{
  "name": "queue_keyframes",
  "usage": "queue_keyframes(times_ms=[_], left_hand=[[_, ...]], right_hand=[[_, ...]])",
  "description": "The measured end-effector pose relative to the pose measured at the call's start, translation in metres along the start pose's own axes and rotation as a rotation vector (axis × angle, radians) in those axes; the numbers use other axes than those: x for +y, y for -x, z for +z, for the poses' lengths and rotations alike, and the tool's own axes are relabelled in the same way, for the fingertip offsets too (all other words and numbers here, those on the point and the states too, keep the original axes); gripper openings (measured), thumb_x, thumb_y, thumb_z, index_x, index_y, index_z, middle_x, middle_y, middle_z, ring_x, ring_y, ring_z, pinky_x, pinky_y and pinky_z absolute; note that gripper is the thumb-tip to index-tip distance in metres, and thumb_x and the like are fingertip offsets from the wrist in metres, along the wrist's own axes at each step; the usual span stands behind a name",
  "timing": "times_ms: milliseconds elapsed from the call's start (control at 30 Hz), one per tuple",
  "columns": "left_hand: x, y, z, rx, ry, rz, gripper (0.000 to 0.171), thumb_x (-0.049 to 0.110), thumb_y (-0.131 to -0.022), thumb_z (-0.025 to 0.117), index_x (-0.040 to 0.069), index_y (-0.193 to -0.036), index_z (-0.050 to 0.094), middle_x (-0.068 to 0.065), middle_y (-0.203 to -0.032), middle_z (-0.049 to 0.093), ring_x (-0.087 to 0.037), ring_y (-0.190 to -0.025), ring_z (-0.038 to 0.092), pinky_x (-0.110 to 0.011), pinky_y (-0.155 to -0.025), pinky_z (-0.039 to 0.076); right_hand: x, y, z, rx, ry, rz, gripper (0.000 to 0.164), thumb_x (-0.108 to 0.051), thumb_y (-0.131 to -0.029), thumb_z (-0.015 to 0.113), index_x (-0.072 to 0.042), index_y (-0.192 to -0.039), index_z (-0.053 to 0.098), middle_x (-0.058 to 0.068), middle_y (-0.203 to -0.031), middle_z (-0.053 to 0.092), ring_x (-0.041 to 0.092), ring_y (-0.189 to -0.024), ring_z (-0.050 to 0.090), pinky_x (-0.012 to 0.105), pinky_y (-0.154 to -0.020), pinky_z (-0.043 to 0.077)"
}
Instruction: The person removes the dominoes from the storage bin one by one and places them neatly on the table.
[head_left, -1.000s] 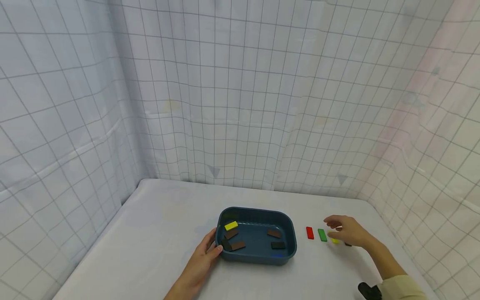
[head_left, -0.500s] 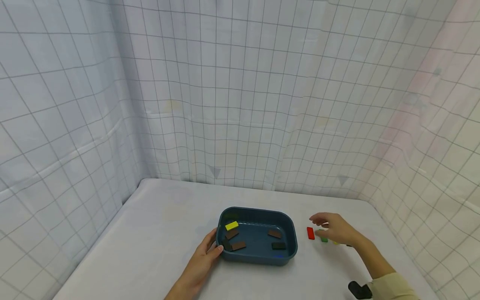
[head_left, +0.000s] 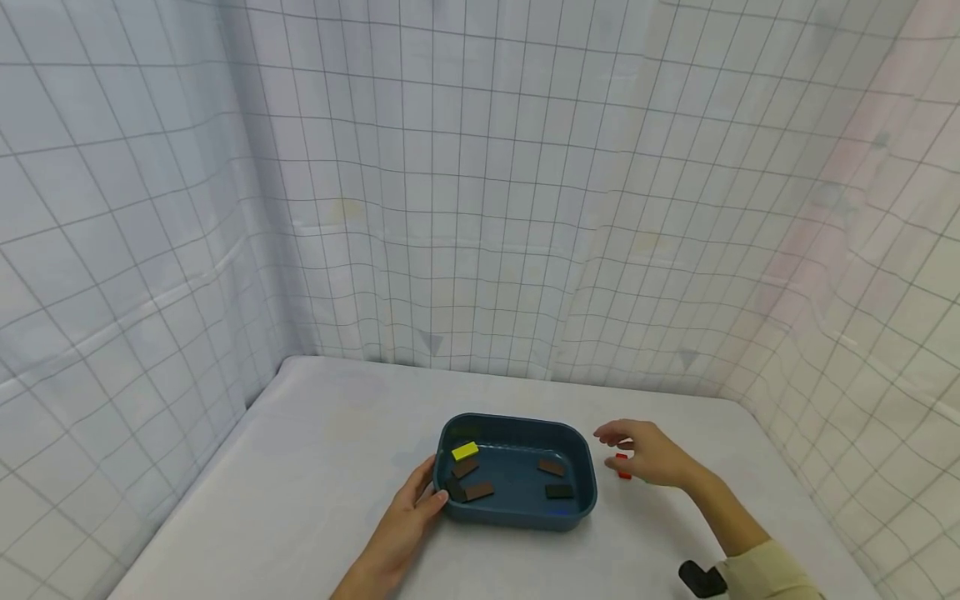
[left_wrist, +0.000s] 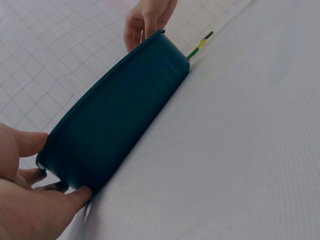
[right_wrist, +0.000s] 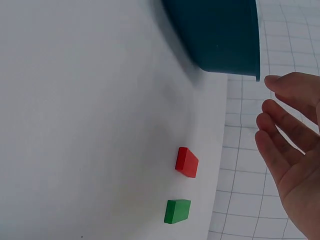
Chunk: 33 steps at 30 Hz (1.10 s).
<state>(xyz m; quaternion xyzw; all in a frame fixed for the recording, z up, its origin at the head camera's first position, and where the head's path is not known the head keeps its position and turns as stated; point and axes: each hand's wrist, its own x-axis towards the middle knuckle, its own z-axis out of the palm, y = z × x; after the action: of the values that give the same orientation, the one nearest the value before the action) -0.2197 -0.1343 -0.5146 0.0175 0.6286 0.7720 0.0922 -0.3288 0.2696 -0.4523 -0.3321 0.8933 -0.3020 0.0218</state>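
My left hand (head_left: 401, 521) grips the left end of a dark teal plastic tub (head_left: 510, 518), thumb at the rim and fingers around its side. Inside lie a yellow block (head_left: 465, 451), several brown blocks (head_left: 551, 468), black blocks (head_left: 558, 492) and a blue patch at the front. Just off the tub's right rim, my right hand (head_left: 652, 457) hovers over the table with fingers loosely bent, holding nothing. Under it sits a red block (right_wrist: 186, 162), with a green block (right_wrist: 177, 211) beside it; the hand hides the green one in the head view.
A yellow block (left_wrist: 201, 44) and a dark block (left_wrist: 209, 35) continue the row past the green one in the left wrist view. The white-covered table (head_left: 337, 433) is enclosed by white grid-patterned curtains (head_left: 495, 208).
My right hand has moved left, from above the yellow and green blocks to above the red one, close to the tub. My left hand and the tub have stayed put.
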Motion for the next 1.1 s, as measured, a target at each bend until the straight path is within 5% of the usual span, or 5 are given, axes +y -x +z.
queue_keyframes(times_ms=[267, 500, 867, 1100], left_hand=[[-0.001, 0.000, -0.001, -0.001, -0.001, -0.001, 0.066, 0.008, -0.108, 0.055, 0.002, -0.164, 0.020, -0.025, -0.169, 0.007, -0.046, -0.153, 0.008, -0.058, -0.121, 0.021], [-0.002, -0.001, -0.001, -0.002, 0.008, -0.008, 0.067, 0.008, -0.108, 0.055, 0.002, -0.164, 0.020, -0.025, -0.169, 0.007, -0.046, -0.154, 0.008, -0.057, -0.121, 0.022], [0.000, 0.000, 0.000, 0.003, 0.003, -0.008, 0.067, 0.009, -0.107, 0.056, 0.002, -0.164, 0.020, -0.025, -0.169, 0.007, -0.046, -0.153, 0.008, -0.057, -0.121, 0.022], [0.000, 0.000, 0.000, -0.008, 0.013, 0.005, 0.066, 0.007, -0.108, 0.054, 0.000, -0.163, 0.019, -0.026, -0.169, 0.007, -0.046, -0.154, 0.007, -0.057, -0.121, 0.022]], right_hand=[[-0.014, -0.016, 0.010, 0.001, -0.002, -0.081, 0.037, -0.005, -0.092, 0.077, 0.001, -0.127, 0.067, 0.011, -0.121, 0.070, 0.034, -0.111, 0.067, 0.044, -0.094, 0.057], [-0.033, -0.030, 0.024, -0.027, -0.038, -0.143, 0.037, -0.002, -0.093, 0.074, 0.006, -0.128, 0.065, 0.020, -0.124, 0.067, 0.037, -0.111, 0.065, 0.046, -0.094, 0.057], [-0.054, -0.051, 0.053, -0.079, -0.043, -0.242, 0.035, 0.001, -0.096, 0.071, 0.004, -0.131, 0.064, 0.017, -0.127, 0.067, 0.035, -0.112, 0.066, 0.045, -0.095, 0.057], [-0.063, -0.063, 0.072, -0.128, 0.013, -0.266, 0.036, -0.001, -0.097, 0.070, -0.005, -0.132, 0.065, 0.004, -0.129, 0.067, 0.017, -0.115, 0.064, 0.035, -0.093, 0.056]])
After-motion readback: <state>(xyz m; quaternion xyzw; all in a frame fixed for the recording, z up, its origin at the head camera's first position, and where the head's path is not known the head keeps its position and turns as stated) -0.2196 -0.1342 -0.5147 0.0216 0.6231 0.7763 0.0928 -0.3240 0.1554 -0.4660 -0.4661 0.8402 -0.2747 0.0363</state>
